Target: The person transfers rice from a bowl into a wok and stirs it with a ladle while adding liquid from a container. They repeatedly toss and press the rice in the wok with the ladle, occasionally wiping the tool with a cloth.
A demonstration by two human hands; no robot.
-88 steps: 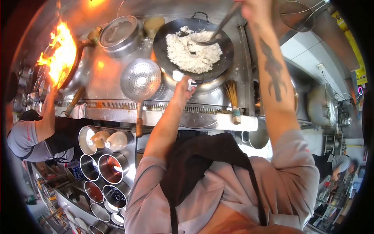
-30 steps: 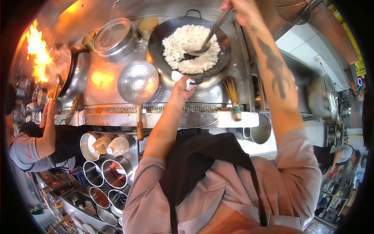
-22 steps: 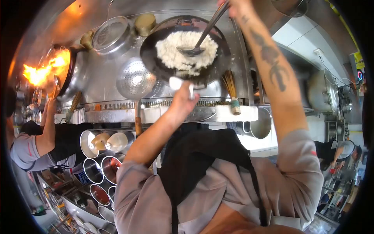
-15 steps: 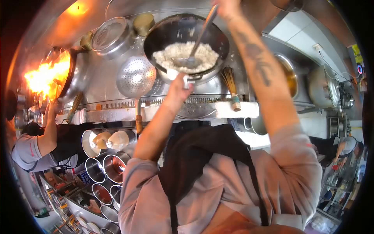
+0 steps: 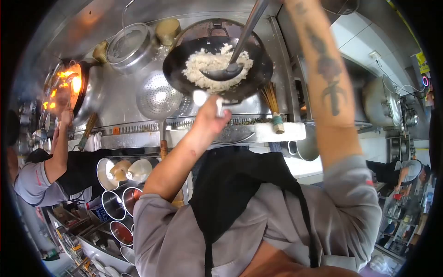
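Observation:
My left hand point(image 5: 211, 117) is closed around the near edge of a black wok point(image 5: 177, 69), with a folded white cloth point(image 5: 200, 98) in its grip. White rice point(image 5: 196, 62) lies in the middle of the wok. A ladle point(image 5: 251, 27) slants down into the wok, its dark bowl resting over the rice. My right forearm point(image 5: 327, 69) reaches up beyond the top edge; my right hand is cut off there, at the upper end of the ladle's handle. Behind the wok shows the round burner rim point(image 5: 194, 30).
Left of the wok lie a perforated strainer point(image 5: 159, 94) and a lidded metal pot point(image 5: 130, 48). A bamboo brush point(image 5: 276, 113) stands at the right. Another person point(image 5: 50, 173) works beside flames point(image 5: 74, 83) at far left. Metal containers point(image 5: 113, 203) stand at my lower left.
The wok has shifted toward me and tilted, baring the burner rim behind it. The ladle's bowl has turned over the rice. My right hand has slid past the top edge. The flames at left have shrunk.

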